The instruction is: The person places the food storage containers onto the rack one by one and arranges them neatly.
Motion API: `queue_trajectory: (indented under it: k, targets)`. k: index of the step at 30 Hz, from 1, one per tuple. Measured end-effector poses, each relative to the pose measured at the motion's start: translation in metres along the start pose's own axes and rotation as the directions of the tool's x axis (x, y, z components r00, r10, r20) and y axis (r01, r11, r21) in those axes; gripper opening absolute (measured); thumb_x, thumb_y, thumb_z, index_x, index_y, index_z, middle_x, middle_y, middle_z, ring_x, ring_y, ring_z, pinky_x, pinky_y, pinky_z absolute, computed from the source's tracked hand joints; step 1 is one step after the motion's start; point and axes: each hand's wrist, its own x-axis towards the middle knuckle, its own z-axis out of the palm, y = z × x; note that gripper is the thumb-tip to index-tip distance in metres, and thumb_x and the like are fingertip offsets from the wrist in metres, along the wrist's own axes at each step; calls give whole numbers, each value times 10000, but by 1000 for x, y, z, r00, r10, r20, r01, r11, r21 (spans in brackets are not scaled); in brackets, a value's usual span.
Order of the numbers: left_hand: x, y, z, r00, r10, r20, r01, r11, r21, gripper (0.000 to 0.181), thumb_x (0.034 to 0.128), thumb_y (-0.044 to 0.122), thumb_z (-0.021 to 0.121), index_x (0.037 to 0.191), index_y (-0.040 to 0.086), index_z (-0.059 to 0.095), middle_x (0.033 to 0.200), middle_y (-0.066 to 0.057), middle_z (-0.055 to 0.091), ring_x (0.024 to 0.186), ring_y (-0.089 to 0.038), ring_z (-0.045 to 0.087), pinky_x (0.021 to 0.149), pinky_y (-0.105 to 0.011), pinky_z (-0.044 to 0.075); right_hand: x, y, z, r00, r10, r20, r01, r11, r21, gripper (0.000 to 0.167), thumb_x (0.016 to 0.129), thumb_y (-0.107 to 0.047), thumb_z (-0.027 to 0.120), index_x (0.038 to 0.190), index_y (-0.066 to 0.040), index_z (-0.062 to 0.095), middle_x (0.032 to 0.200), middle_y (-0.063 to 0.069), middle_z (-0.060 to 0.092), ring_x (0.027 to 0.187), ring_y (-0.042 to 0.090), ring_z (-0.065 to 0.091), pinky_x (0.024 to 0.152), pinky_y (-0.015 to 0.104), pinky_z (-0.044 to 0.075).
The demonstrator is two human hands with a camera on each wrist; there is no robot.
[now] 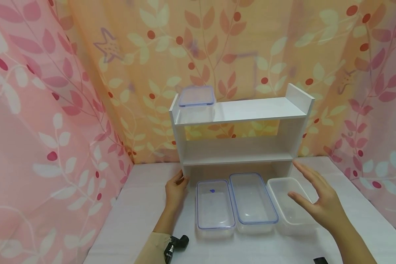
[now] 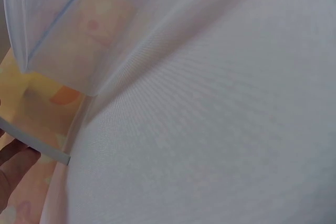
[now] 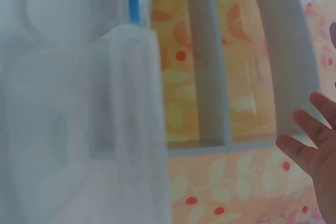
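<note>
Shelf (image 1: 239, 150) straight ahead in the head view, white, upright on the white cloth (image 1: 145, 205), long axis running left to right with one hand near each end. Left hand (image 1: 175, 190) definitely the nearer one: right at the bottom of the left end, gripping the side board there. Right hand (image 1: 325, 205) out by the right end, well clear of any grip, fingers spread, thumb apart, nothing held. Left box (image 1: 214, 205) and middle box (image 1: 254, 200) with blue rims, right box (image 1: 292, 209) without, all three just in front, long sides pointing toward the shelf. Top box (image 1: 197, 97) up at the left end of the upper board.

Left wrist view: mostly white cloth, kinda useless. Side board in the lower left corner though, fingers (image 2: 21, 163) up against it, thumb out of sight.

Right wrist view: right box huge and blurry, shelf turned sideways, spread fingertips by its end. Touching or just short of it? Can't tell from this angle, honestly.
</note>
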Motion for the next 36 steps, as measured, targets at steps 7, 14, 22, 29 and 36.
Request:
queue_trajectory:
  k: [7,14,22,29,36]
  targets:
    - [-11,32,-5,1000,12,29,-13,1000,24,431,932,30,732,1343,-43,624,1338,-207,642,1114,-344,703,841,-225,579,-28,31,-5,994,93,60,-93,996,2,977,601,58,928,1482,5,509,1502,172,530,1392,30,459,1125,91,316]
    - [-14,38,-7,999,24,25,-25,999,20,430,927,20,735,1337,-46,625,1330,-216,644,1116,-358,699,853,-242,581,-44,38,-9,979,183,93,-183,983,-8,987,647,81,909,1524,-48,474,1549,142,488,1409,-19,413,1100,43,291]
    - [-14,39,-7,999,21,30,-22,999,34,438,927,29,739,1345,-28,623,1336,-204,643,1119,-363,699,856,-268,588,-58,51,-13,960,248,132,-250,968,-3,988,691,89,884,1554,-59,428,1581,139,441,1435,-23,366,1110,42,274]
    - [0,1,-2,1000,7,4,-7,1000,21,462,927,60,752,1363,-5,616,1344,-197,644,1128,-361,695,844,-242,582,-67,58,-14,939,292,181,-300,954,21,997,735,89,856,1588,-91,371,1611,129,393,1433,-38,352,1111,39,265]
    - [2,-7,-1,1000,19,-17,-18,1000,16,458,918,128,779,1351,52,652,1328,-152,675,1101,-313,715,814,-263,600,-79,73,-14,913,332,239,-341,940,-4,1007,760,43,858,1606,-128,340,1644,92,349,1416,-104,322,1092,15,248]
